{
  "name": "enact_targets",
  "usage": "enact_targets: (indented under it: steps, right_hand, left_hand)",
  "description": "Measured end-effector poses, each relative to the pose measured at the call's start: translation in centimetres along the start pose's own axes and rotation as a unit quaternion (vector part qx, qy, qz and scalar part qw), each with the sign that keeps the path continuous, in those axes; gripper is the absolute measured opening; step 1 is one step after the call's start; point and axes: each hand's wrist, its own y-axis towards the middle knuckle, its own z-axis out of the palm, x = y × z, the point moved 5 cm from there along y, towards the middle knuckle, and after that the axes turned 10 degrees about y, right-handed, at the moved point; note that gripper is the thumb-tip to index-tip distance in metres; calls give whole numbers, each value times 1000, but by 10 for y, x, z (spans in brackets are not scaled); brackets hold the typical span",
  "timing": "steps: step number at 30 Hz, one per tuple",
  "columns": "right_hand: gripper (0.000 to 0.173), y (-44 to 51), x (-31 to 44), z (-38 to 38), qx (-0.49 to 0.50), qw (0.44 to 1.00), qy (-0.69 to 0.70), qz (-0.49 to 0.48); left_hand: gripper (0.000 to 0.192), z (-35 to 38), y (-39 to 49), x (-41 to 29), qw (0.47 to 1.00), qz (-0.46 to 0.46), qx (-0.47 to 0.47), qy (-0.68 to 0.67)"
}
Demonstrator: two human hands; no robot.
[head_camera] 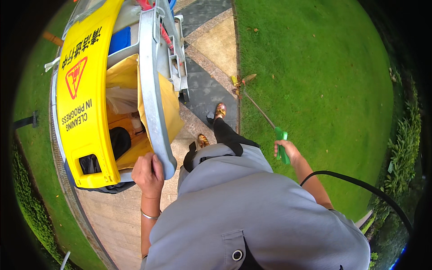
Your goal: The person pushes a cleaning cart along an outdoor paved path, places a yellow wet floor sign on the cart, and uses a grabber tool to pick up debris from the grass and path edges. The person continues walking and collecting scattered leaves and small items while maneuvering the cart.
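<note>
My left hand is closed around the end of the grey frame of a cleaning cart. Inside that frame hangs a yellow fabric bag, its mouth open; a translucent plastic bag and a black item are in it. A yellow caution sign with writing and a red triangle lies over the cart's left side. Out over the lawn, my right hand grips the green handle of a litter picker. Its thin shaft reaches to the lawn's edge, where the tip is beside dry leaves.
The paved path runs ahead under the cart and my feet, bordering the grass on the right. Red-handled tools and a blue panel are on the cart's far part. Shrubs grow at far right.
</note>
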Motion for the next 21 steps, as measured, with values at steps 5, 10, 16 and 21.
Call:
enact_targets:
  steps: [5, 10, 16, 21]
  right_hand:
    - [18, 22, 13, 8, 22, 1000, 6, 12]
    - [20, 62, 44, 18, 25, 999, -15, 23]
    - [24, 109, 109, 33, 46, 997, -24, 49]
    - [29, 133, 165, 48, 36, 990, -84, 109]
  left_hand:
    - [6, -4, -11, -7, 1000, -23, -1, 19]
    - [6, -8, -15, -12, 999, -28, 1, 18]
    - [7, -15, -21, -15, 998, -41, 26, 29]
    - [8, -22, -28, -20, 997, -65, 33, 34]
